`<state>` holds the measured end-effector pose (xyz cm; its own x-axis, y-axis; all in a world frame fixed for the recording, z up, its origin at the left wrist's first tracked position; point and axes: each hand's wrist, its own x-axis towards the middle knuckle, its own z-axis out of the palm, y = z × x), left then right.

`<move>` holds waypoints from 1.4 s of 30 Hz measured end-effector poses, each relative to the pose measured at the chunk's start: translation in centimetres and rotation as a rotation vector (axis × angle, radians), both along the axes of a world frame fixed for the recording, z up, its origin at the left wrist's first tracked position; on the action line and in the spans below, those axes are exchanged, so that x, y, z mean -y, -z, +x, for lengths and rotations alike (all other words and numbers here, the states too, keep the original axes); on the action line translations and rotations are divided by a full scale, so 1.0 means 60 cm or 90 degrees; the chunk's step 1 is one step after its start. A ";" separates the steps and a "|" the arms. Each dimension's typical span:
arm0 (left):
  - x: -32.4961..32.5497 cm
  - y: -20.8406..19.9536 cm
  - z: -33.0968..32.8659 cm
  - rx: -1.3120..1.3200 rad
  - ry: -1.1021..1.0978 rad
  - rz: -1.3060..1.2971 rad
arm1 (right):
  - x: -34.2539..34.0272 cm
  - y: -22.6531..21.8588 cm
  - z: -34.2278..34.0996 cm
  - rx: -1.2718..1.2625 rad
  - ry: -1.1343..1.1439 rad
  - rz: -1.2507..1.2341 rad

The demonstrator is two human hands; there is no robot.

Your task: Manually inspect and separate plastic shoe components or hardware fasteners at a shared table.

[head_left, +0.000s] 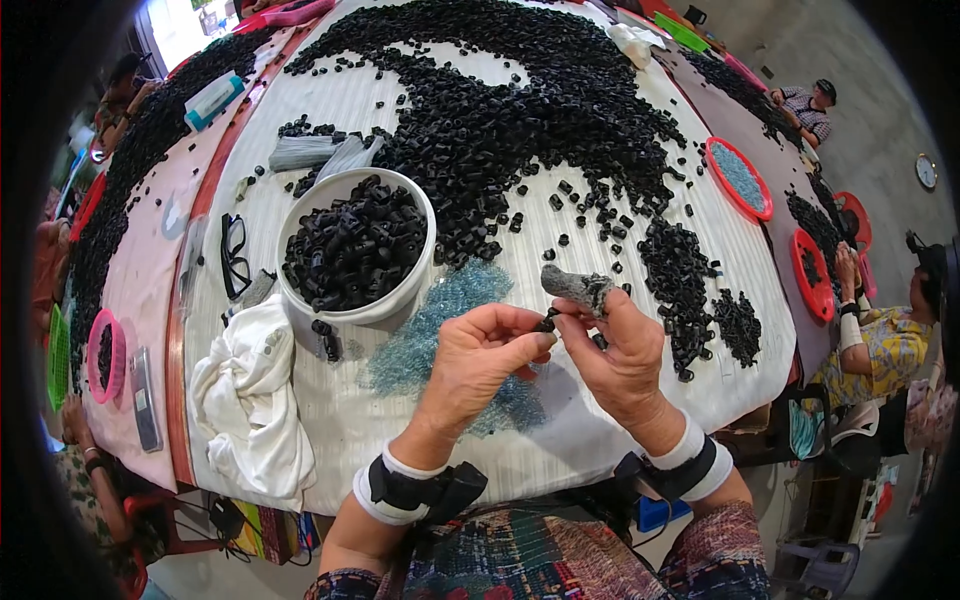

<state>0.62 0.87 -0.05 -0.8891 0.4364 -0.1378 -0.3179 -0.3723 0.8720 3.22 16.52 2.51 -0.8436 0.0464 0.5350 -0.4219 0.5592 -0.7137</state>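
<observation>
My left hand (485, 360) pinches a small black plastic piece (546, 320) between thumb and forefinger. Meeting it from the other side, my right hand (622, 362) is closed with its thumb tip against the same piece. A grey knitted finger sleeve (575, 286) covers a finger of my right hand. Another dark bit shows by the right fingers, too small to name. Beneath my hands lies a spread of small translucent blue-green pieces (440, 325). A white bucket (428, 262) full of black pieces stands left of my hands.
A big heap of black pieces (540, 110) covers the table's far part. Smaller piles (676, 275) lie at right. Eyeglasses (235, 257) and a white cloth (250, 400) are at left. Red trays (765, 205) and other people (880, 345) line the neighbouring tables.
</observation>
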 end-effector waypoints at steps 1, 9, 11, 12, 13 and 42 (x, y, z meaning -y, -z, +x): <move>0.001 0.000 0.000 -0.002 -0.001 -0.001 | 0.001 0.001 0.000 -0.001 0.010 0.001; -0.001 0.004 0.000 -0.016 -0.009 -0.024 | 0.000 0.004 0.003 -0.036 0.023 0.084; -0.002 0.006 0.000 -0.014 -0.010 -0.026 | 0.002 0.002 0.005 -0.040 0.023 0.098; -0.002 0.006 0.001 -0.021 -0.011 -0.038 | 0.003 -0.001 0.007 -0.030 0.028 0.110; -0.002 0.007 0.001 -0.028 -0.013 -0.050 | 0.004 -0.002 0.008 -0.020 0.032 0.122; 0.000 0.011 -0.002 0.043 -0.005 -0.026 | 0.008 0.005 0.010 -0.086 -0.024 0.340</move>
